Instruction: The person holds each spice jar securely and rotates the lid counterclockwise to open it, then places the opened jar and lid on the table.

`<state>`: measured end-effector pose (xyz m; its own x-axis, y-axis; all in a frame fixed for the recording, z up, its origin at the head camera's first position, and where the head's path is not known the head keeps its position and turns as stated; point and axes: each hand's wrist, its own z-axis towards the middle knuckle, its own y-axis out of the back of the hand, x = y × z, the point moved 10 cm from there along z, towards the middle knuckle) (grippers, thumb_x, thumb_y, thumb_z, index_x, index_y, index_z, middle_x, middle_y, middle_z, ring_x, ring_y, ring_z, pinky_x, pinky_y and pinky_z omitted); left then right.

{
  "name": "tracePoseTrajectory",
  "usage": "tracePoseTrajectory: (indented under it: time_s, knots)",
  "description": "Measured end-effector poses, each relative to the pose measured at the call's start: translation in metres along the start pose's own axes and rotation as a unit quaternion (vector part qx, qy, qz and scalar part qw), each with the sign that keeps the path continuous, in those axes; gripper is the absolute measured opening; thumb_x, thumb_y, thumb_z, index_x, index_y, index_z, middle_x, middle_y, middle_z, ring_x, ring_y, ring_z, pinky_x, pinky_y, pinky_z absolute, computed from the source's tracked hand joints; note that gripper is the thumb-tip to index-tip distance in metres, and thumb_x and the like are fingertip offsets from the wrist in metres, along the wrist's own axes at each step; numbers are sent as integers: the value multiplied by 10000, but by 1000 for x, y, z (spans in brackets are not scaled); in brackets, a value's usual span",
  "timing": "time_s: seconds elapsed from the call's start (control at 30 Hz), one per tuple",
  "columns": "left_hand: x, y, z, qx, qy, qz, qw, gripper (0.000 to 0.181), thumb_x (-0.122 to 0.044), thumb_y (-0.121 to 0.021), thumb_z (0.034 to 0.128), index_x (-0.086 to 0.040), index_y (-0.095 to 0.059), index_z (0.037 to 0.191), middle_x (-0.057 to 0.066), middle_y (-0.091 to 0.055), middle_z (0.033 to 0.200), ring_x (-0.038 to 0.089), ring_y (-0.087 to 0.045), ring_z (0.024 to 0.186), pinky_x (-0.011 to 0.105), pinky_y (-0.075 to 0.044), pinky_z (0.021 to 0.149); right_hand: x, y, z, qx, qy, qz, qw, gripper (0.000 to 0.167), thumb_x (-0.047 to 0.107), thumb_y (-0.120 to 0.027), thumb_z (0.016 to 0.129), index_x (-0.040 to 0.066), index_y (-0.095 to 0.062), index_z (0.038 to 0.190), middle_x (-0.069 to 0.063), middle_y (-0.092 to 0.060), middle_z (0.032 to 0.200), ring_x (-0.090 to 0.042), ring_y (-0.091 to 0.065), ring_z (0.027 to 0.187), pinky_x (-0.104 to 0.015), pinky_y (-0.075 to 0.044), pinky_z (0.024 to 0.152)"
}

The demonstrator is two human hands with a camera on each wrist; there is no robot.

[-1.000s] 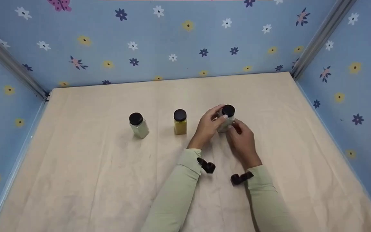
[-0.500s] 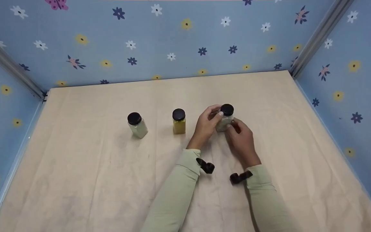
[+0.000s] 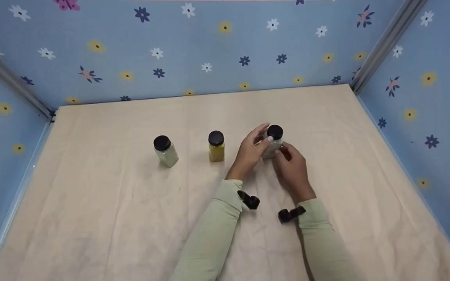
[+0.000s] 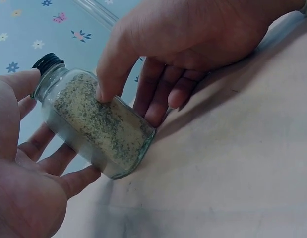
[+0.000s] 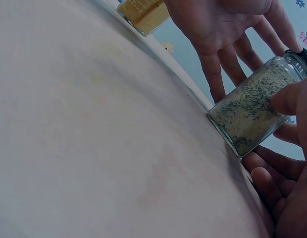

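Left-hand grip: the left hand (image 3: 250, 150) is half curved about the herb jar (image 4: 101, 121), thumb at the black lid (image 4: 48, 63), lower fingers spread along one flank.
Right-hand grip: the right hand (image 3: 292, 168) pinches the same jar from the other side, thumb flat on the glass, fingers low behind it.
Herb jar: upright between both hands, right of the middle of the worktop (image 3: 131, 218) and toward its far edge; I can't tell whether its foot fully bears down.
Handling it well: smooth glass likely slips, so I'd carry the weight in the low right hand and let the left merely steady the top, without tipping.
Yellow jar (image 3: 216, 153): standing near the left hand, on its outer side.
Pale green jar (image 3: 167, 156): farther toward the left edge, capped.
Worktop cover: cream cloth (image 3: 365, 156), faintly creased.
Room: blue flower-print walls (image 3: 178, 43), grey posts (image 3: 389, 45) rising at both far corners.
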<state>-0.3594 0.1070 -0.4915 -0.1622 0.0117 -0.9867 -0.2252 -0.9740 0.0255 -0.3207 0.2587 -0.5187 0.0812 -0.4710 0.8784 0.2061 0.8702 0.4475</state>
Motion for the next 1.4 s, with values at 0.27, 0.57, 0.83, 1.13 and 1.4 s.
tracePoseTrajectory:
  time_s: [0.27, 0.57, 0.83, 1.13, 1.4]
  knots:
    - [-2, -4, 1, 126, 77, 415, 9990, 521, -270, -636, 1003, -223, -489, 1500, 35, -540, 1389, 209, -495, 1328, 280, -370, 1103, -1, 1, -1, -29, -76, -114, 9999, 391, 243, -599, 990, 83, -616, 1345, -81, -652, 1209, -202, -589, 1102, -405, -465, 979]
    - [3, -4, 0, 131, 208, 418, 9988, 508, -308, -660, 987, -237, -526, 1473, 43, -521, 1360, 228, -480, 1341, 363, -398, 1098, -1, 0, -2, -39, -88, -20, 10000, 399, 259, -602, 977, 99, -624, 1341, -59, -659, 1187, -187, -592, 1075, -389, -470, 955]
    - [1, -2, -2, -21, -1, -4, 10000, 436, -256, -604, 1011, -176, -563, 1437, 28, -551, 1376, 240, -501, 1320, 312, -383, 1093, 0, 2, 0, -133, 58, -35, 9999, 370, 236, -616, 980, 91, -641, 1319, -74, -671, 1175, -196, -603, 1067, -387, -469, 948]
    - [4, 0, -4, -231, -69, -410, 9989, 327, -199, -588, 1029, -176, -597, 1355, -18, -617, 1266, 169, -543, 1239, 313, -417, 1057, -2, 1, 0, -122, 6, -49, 9999, 370, 242, -615, 988, 84, -633, 1321, -91, -663, 1193, -212, -600, 1068, -395, -464, 947]
    - [2, -2, -4, -124, -106, -286, 9995, 430, -232, -596, 1028, -151, -502, 1439, 33, -551, 1365, 221, -510, 1296, 391, -394, 1098, -1, 1, 1, -83, -15, -83, 9999, 380, 262, -614, 992, 92, -627, 1332, -88, -657, 1206, -211, -594, 1093, -399, -461, 964]
